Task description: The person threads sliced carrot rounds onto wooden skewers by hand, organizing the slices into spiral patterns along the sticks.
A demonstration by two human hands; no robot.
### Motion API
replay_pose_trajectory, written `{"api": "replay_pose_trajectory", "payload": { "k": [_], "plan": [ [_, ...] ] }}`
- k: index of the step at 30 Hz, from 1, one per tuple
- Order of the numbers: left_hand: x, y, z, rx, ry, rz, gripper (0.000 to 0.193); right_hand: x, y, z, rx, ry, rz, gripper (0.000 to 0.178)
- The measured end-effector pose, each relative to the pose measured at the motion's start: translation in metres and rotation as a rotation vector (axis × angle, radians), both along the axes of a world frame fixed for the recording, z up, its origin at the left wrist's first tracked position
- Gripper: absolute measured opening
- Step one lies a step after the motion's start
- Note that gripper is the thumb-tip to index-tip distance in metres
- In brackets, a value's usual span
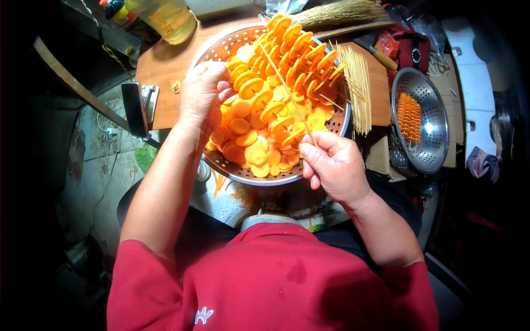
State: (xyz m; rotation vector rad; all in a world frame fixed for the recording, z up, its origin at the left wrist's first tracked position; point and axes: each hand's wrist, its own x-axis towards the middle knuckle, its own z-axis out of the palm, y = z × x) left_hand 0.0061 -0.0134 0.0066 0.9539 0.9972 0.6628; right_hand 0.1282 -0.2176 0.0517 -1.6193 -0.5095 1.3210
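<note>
My left hand is closed at the upper left of a colander filled with loose orange carrot slices. Its curled fingers hide whatever they hold. Beside those fingers, a slanting row of spaced carrot slices runs down toward my right hand. That hand is closed in a pinch on a thin bamboo skewer, whose bare length slants up and left over the slices. Several loaded carrot skewers rest across the colander's far right side, their slices spaced apart.
A bundle of bare bamboo skewers lies right of the colander on the wooden board. Farther right, a metal colander holds more loaded skewers. A phone stands at left; a bottle of yellow liquid stands behind.
</note>
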Motion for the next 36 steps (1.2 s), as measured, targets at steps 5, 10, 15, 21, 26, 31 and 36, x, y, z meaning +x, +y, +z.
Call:
{"api": "replay_pose_trajectory", "payload": {
  "k": [5, 10, 15, 21, 26, 31, 36],
  "plan": [
    [0.004, -0.001, -0.004, 0.04, 0.037, -0.059, 0.025, 0.019, 0.001, -0.006, 0.004, -0.048, -0.025, 0.017],
    [0.0, -0.001, -0.002, 0.23, 0.179, -0.091, 0.033, 0.045, -0.001, -0.02, -0.046, -0.185, -0.008, 0.018],
    [-0.009, -0.029, 0.022, 0.445, 0.041, -0.276, 0.016, 0.064, -0.007, -0.032, -0.092, -0.326, 0.055, 0.019],
    [-0.022, -0.137, 0.115, 1.042, -0.272, -0.985, 0.022, 0.076, -0.014, -0.041, -0.175, -0.452, 0.097, 0.023],
    [-0.032, -0.205, 0.191, 1.362, -0.439, -1.286, 0.029, 0.078, -0.02, -0.049, -0.163, -0.582, 0.097, 0.023],
    [-0.029, -0.282, 0.171, 1.607, -0.35, -0.321, 0.042, 0.072, -0.028, -0.035, -0.07, -1.142, 0.183, 0.021],
    [-0.057, -0.258, 0.19, 1.446, -0.453, -0.811, 0.035, 0.06, -0.033, -0.02, 0.074, -1.245, 0.208, 0.019]
  ]
}}
